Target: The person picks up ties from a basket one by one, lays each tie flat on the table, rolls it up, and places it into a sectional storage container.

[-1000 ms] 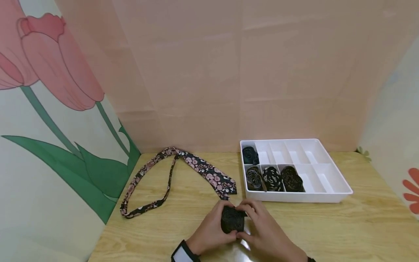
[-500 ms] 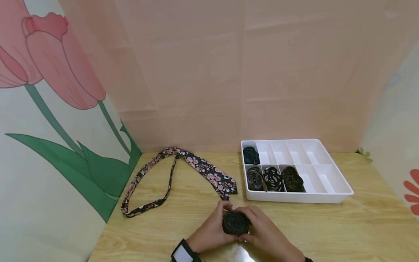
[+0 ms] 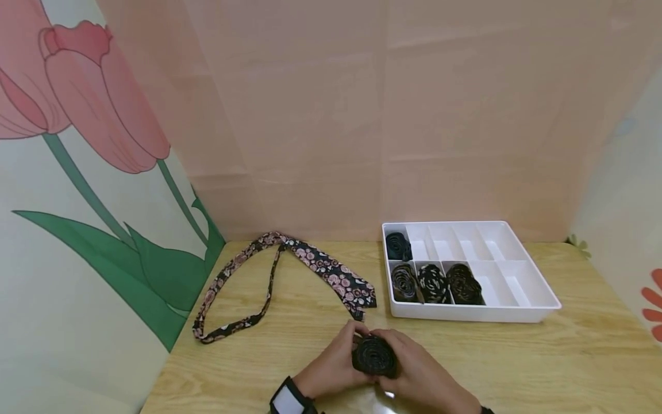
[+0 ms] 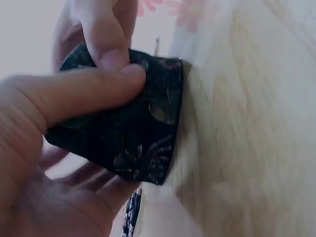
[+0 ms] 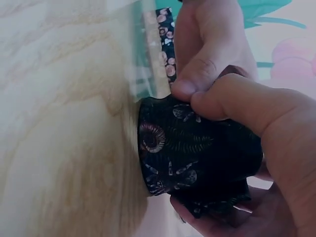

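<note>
A dark patterned necktie rolled into a coil (image 3: 374,356) is held between both hands near the front of the table, its spiral end facing up. My left hand (image 3: 338,359) grips its left side, the thumb pressed flat on the fabric in the left wrist view. From the other side my right hand (image 3: 411,365) curls round the roll (image 5: 192,143), thumb tip beside the left thumb. Pale fossil-like and leaf-like prints show on the roll (image 4: 143,128) close up. Just beyond the hands lies a floral necktie (image 3: 331,273), pink roses on black, looped out to the left.
A white divided tray (image 3: 470,313) stands at the back right. Its left compartments hold several rolled dark neckties (image 3: 434,283); those farther right hold nothing. A peach backdrop (image 3: 310,126) rises behind the wooden table (image 3: 517,368), with a tulip-printed panel (image 3: 103,190) on the left.
The roll has been turned so its round spiral end faces up, and a loose edge at its right no longer shows. My right fingers have closed further round it. Tray and floral necktie stay put.
</note>
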Demonstrator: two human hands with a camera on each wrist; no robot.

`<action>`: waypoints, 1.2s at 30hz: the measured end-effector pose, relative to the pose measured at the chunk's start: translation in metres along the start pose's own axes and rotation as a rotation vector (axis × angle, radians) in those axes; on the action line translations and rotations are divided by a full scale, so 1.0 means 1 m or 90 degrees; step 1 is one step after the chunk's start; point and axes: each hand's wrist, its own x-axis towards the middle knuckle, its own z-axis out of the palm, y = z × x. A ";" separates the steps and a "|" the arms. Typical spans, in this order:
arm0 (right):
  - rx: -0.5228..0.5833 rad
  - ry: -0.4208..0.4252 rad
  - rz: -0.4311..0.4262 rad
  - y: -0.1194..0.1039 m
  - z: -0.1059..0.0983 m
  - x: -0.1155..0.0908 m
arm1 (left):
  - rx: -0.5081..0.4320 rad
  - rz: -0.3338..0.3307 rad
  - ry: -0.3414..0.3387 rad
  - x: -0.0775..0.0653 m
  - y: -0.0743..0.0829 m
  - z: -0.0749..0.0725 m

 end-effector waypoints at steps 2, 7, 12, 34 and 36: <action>-0.003 0.010 0.003 0.002 0.001 0.000 | -0.007 0.012 -0.023 0.000 0.002 -0.003; 0.009 0.022 0.049 0.005 -0.001 0.001 | -0.044 0.003 -0.040 0.006 0.010 -0.012; 0.010 0.061 0.117 0.002 -0.009 0.004 | -0.065 -0.015 0.055 0.024 0.010 -0.017; -0.031 0.241 0.121 0.012 -0.089 0.036 | -0.131 -0.069 0.152 0.093 -0.007 0.001; -0.036 0.246 0.135 0.017 -0.096 0.042 | -0.127 -0.079 0.153 0.095 -0.004 0.003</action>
